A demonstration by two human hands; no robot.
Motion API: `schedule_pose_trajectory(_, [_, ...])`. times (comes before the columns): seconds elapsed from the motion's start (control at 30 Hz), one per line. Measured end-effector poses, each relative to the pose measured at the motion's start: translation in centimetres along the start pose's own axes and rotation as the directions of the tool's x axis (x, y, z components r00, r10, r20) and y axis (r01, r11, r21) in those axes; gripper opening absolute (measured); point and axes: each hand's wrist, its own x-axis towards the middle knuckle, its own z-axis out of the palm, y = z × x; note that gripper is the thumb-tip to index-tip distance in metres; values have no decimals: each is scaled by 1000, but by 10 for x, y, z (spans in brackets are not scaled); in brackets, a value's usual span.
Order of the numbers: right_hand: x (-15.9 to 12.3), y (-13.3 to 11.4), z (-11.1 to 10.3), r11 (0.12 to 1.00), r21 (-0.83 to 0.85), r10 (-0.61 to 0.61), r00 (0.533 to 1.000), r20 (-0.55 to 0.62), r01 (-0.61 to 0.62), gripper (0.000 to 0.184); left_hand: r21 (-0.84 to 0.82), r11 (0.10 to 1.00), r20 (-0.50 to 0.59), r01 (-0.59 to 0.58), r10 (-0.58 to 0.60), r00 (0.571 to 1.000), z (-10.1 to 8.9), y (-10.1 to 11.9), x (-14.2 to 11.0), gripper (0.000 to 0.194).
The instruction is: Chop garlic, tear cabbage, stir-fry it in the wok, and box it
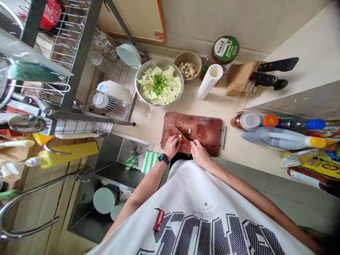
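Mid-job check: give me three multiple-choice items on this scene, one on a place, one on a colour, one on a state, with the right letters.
1. Where is the steel bowl of cabbage?
A. On the floor
B. Beyond the cutting board
C. On the dish rack

2. What colour is the striped cloth?
A. Red and white
B. Blue and white
C. Green and white

3. What state is the knife in?
A. Standing in its block
B. Held in the right hand
C. Lying untouched on the counter

1: B, the bowl sits on the counter past the board.
2: C, its stripes show green.
3: B, the right hand grips it over the board.
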Motion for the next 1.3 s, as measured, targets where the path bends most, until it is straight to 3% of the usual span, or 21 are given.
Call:
schedule_pose_trajectory(0.23, [-11,-18,-4,985,-166,55,996,76,-41,40,-20,999,84,-49,50,995,1,-6,0,19])
schedule_pose_trajectory(0.63, [-13,-51,-21,970,-241,38,987,154,0,53,-89,996,36,-21,25,999,12,-14,-4,14])
schedule_pose_trajectory(0.87, [5,-41,-1,985,-171,68,980,189,-36,44,-128,992,19,14,-12,1000,13,-13,-3,13])
schedule_pose_trajectory(1.03, [4,-28,1,989,-141,73,979,188,-47,49,-160,987,28,19,-15,999,8,-9,-2,16])
schedule_pose_trajectory(1.3, [-8,-54,-10,979,-204,49,981,190,-9,49,-160,987,17,8,-5,1000,8,-14,-6,15])
